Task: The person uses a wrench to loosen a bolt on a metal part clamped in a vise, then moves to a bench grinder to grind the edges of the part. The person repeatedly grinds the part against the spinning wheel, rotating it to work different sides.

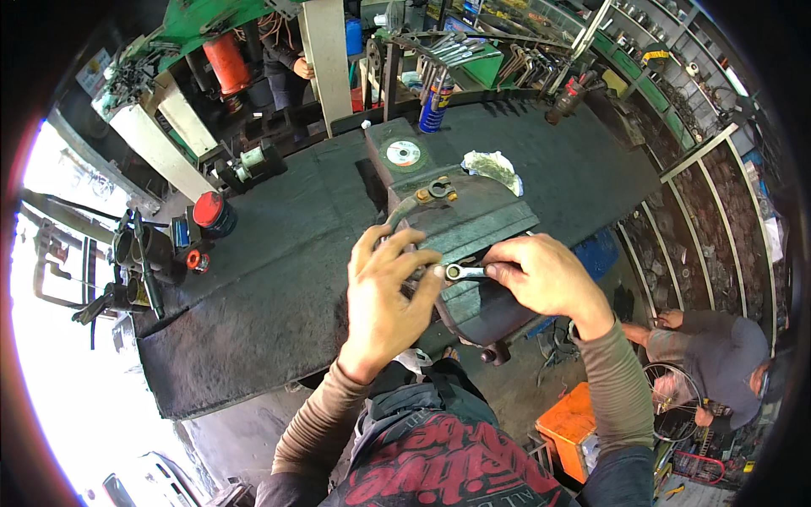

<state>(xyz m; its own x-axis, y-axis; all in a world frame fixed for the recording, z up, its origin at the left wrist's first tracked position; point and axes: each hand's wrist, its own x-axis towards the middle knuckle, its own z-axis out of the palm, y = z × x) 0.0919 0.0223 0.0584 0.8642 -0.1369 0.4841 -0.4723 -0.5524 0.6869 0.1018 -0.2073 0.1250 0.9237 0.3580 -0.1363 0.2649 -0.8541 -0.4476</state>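
Note:
My right hand [545,275] grips a shiny metal wrench [469,272], its ring end pointing left. My left hand [389,296] is at that ring end, thumb and index finger nearly meeting beside it; what they pinch, if anything, is hidden. Both hands are above the near side of a bench vise [490,226] with long grey jaws. A thick dark cable [405,208] curves out from behind my left fingers and ends in a metal clamp [439,188] with brassy bolts, lying on the vise body.
On the dark bench [270,253] are a cutting disc [403,153], a crumpled white cloth [494,169], a blue spray can [435,106] and a red-lidded tin [213,211]. Another person [718,359] crouches at lower right by a wheel [673,401]; an orange box [568,429] stands near.

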